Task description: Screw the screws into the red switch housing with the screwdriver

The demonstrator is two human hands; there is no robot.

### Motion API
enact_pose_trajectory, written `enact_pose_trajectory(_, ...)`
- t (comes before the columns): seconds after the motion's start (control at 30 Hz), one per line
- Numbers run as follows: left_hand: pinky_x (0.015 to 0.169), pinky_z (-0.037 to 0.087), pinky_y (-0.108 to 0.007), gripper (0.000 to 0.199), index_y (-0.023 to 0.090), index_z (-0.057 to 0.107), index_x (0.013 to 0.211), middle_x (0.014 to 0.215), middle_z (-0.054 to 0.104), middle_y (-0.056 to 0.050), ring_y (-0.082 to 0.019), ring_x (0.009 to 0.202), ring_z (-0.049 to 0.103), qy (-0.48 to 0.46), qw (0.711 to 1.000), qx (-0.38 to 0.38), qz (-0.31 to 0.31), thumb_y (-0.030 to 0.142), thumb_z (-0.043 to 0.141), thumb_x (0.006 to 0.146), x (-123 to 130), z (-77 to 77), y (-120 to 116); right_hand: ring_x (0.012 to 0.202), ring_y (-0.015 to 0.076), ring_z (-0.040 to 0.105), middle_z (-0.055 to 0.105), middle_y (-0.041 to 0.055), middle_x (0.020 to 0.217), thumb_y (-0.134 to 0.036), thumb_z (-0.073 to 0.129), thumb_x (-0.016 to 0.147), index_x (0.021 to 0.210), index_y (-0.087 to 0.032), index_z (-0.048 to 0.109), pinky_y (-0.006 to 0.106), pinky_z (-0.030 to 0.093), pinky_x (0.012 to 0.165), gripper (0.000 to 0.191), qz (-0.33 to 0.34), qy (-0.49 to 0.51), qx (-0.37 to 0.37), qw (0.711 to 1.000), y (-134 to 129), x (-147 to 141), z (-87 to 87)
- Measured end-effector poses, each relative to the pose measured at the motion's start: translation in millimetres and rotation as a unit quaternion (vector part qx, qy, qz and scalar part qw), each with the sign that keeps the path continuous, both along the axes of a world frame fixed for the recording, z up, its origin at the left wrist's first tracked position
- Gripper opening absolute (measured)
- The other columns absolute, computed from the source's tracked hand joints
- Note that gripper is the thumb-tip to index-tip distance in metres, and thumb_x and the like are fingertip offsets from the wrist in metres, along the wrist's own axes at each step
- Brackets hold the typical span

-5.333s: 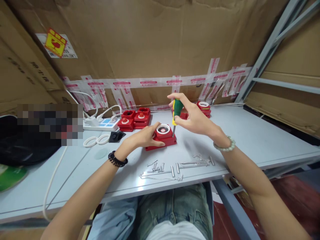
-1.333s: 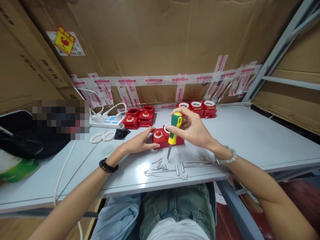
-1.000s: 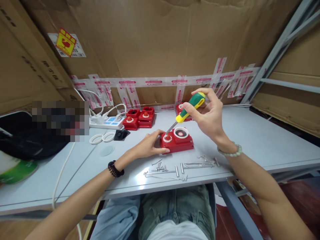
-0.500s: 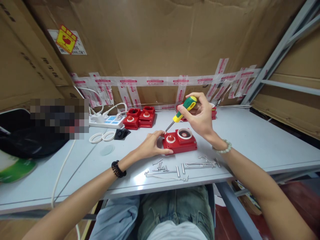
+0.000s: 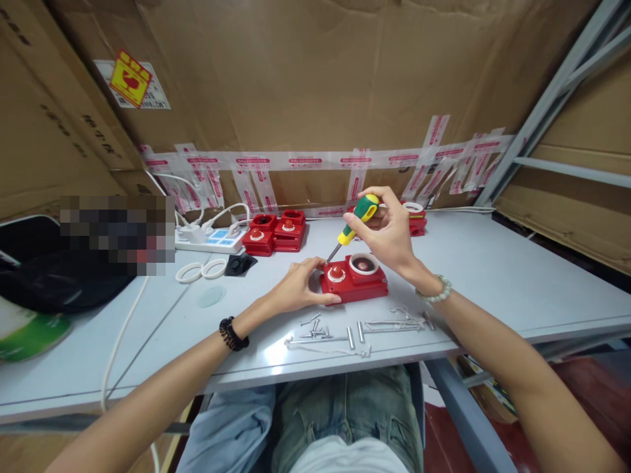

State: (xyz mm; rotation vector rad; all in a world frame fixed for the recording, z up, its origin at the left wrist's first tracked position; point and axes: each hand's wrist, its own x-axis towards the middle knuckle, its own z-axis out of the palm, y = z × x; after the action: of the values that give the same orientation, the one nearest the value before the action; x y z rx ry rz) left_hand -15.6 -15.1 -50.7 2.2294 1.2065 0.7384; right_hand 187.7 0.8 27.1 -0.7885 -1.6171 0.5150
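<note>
A red housing (image 5: 362,288) with a red domed button and a white-ringed round opening lies on the table. My left hand (image 5: 296,286) grips its left end between thumb and fingers. In my right hand (image 5: 393,231) is a green-and-yellow screwdriver (image 5: 359,220), tilted, its tip down at the housing's far left corner beside my left fingertips. Whether a screw sits under the tip is too small to tell. Loose screws (image 5: 316,326) and metal rods with small chains (image 5: 320,340) lie just in front of the housing.
Further red housings (image 5: 290,231) stand at the back, one more (image 5: 417,220) behind my right hand. Left of the middle are a power strip (image 5: 211,241), white rings (image 5: 188,272), a black square part (image 5: 241,264) and a clear disc (image 5: 211,296). A white cable (image 5: 121,335) crosses the table's left side.
My right hand and the screwdriver have shifted slightly left and down, and the screwdriver stands a little steeper. My left hand and the red housing have stayed put.
</note>
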Motion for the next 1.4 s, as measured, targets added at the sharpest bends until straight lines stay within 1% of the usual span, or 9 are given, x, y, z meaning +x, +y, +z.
enact_pose_trajectory(0.23, 0.089, 0.045, -0.044, 0.066, 0.02, 0.056, 0.116, 0.114, 0.065, -0.011, -0.028, 0.098, 0.059, -0.004, 1.0, 0.004, -0.002, 0.058, 0.078, 0.066, 1, 0.7, -1, 0.065, 0.0151, 0.055, 0.055, -0.0017, 0.079, -0.045, 0.066, 0.081, 0.11, -0.025, 0.053, 0.032, 0.051, 0.065, 0.037, -0.019, -0.105, 0.036, 0.994, 2, -11, 8.8)
enact_pose_trajectory(0.4, 0.086, 0.045, -0.041, 0.063, 0.02, 0.056, 0.111, 0.111, 0.065, -0.01, -0.028, 0.095, 0.059, 0.017, 1.0, 0.011, -0.002, 0.059, 0.077, 0.066, 1, 1.6, -1, 0.07, 0.016, 0.052, 0.059, 0.0005, 0.081, -0.039, 0.055, 0.089, 0.118, -0.023, 0.053, 0.032, 0.043, 0.071, 0.033, -0.077, -0.239, 0.111, 0.962, 1, -26, 19.9)
enact_pose_trajectory(0.6, 0.084, 0.046, -0.041, 0.062, 0.019, 0.056, 0.109, 0.108, 0.066, -0.01, -0.027, 0.093, 0.06, 0.017, 1.0, 0.013, -0.009, 0.06, 0.077, 0.067, 1, 1.8, 0, 0.064, 0.0125, 0.052, 0.063, -0.0003, 0.089, -0.018, 0.047, 0.086, 0.131, -0.025, 0.044, 0.028, 0.043, 0.066, 0.046, 0.053, -0.26, 0.064, 0.962, 0, -29, 29.7)
enact_pose_trajectory(0.77, 0.085, 0.046, -0.042, 0.062, 0.02, 0.056, 0.109, 0.107, 0.066, -0.009, -0.027, 0.093, 0.06, 0.02, 1.0, 0.022, -0.01, 0.061, 0.076, 0.067, 1, 1.1, 0, 0.061, 0.014, 0.05, 0.065, 0.0008, 0.08, -0.04, 0.058, 0.088, 0.123, -0.022, 0.055, 0.029, 0.038, 0.063, 0.04, -0.082, -0.296, 0.111, 0.945, 1, -33, 27.4)
enact_pose_trajectory(0.87, 0.084, 0.046, -0.042, 0.062, 0.02, 0.055, 0.109, 0.105, 0.066, -0.009, -0.027, 0.091, 0.059, 0.024, 0.999, 0.024, -0.008, 0.062, 0.075, 0.068, 0, 0.3, 1, 0.072, 0.0182, 0.054, 0.064, 0.0045, 0.085, -0.039, 0.053, 0.089, 0.123, -0.021, 0.055, 0.03, 0.038, 0.065, 0.038, -0.125, -0.316, 0.119, 0.933, -1, -33, 28.6)
enact_pose_trajectory(1.03, 0.085, 0.046, -0.042, 0.062, 0.019, 0.056, 0.109, 0.109, 0.065, -0.01, -0.028, 0.094, 0.06, 0.021, 1.0, 0.016, -0.01, 0.06, 0.076, 0.067, 1, -0.1, 1, 0.069, 0.0138, 0.052, 0.064, 0.0015, 0.092, -0.022, 0.051, 0.086, 0.127, -0.023, 0.049, 0.028, 0.041, 0.066, 0.041, 0.019, -0.302, 0.091, 0.949, -3, -28, 32.8)
enact_pose_trajectory(1.13, 0.084, 0.046, -0.041, 0.062, 0.019, 0.056, 0.109, 0.106, 0.065, -0.009, -0.027, 0.093, 0.06, 0.013, 1.0, 0.018, -0.012, 0.06, 0.076, 0.067, 1, 0.3, 1, 0.062, 0.0131, 0.049, 0.064, 0.0009, 0.083, -0.038, 0.058, 0.087, 0.118, -0.022, 0.055, 0.028, 0.038, 0.064, 0.035, -0.051, -0.302, 0.103, 0.946, -3, -30, 31.3)
enact_pose_trajectory(1.23, 0.083, 0.046, -0.039, 0.061, 0.019, 0.056, 0.107, 0.104, 0.066, -0.008, -0.026, 0.09, 0.06, 0.015, 1.0, 0.021, -0.013, 0.061, 0.075, 0.067, 1, 0.5, 1, 0.073, 0.0172, 0.052, 0.061, 0.0044, 0.086, -0.045, 0.056, 0.089, 0.112, -0.021, 0.059, 0.029, 0.037, 0.066, 0.034, -0.123, -0.315, 0.127, 0.932, -4, -33, 30.5)
enact_pose_trajectory(1.4, 0.084, 0.045, -0.04, 0.061, 0.019, 0.055, 0.108, 0.109, 0.065, -0.01, -0.027, 0.094, 0.059, 0.018, 0.999, 0.024, -0.017, 0.06, 0.075, 0.069, 1, 0.2, 1, 0.07, 0.0139, 0.053, 0.061, 0.0015, 0.09, -0.029, 0.053, 0.09, 0.121, -0.022, 0.052, 0.027, 0.04, 0.067, 0.033, -0.003, -0.309, 0.097, 0.946, -6, -32, 32.3)
